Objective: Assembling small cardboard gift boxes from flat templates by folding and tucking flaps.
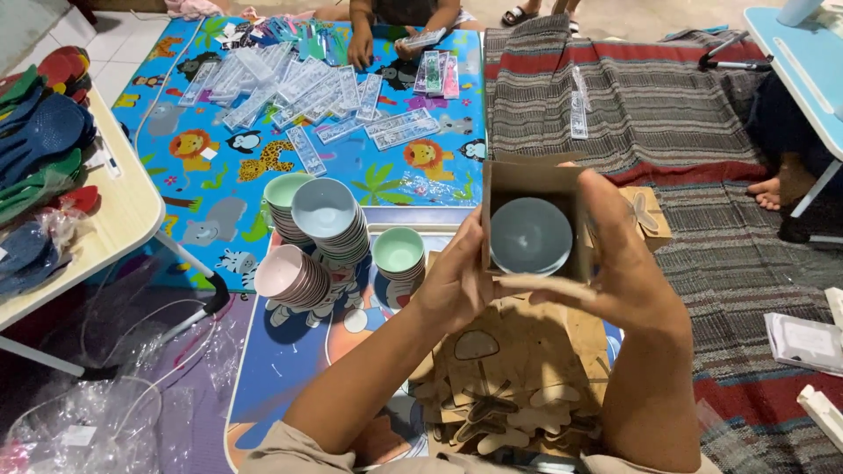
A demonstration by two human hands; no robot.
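Floor was pretty much covered: a colourful animal play mat (219,158) on one side, a striped rug (650,105) on the other. I had my left hand (452,281) and right hand (628,263) both wrapped around a small cardboard box (527,180), open end facing me, with a blue-grey bowl (530,235) sitting inside it. Stacks of pastel bowls (320,233) were on the low table (281,369) just left of my hands, flat box blanks (518,369) under my wrists. Across the mat, another person's hands (360,48) were on some clear packets (290,83).
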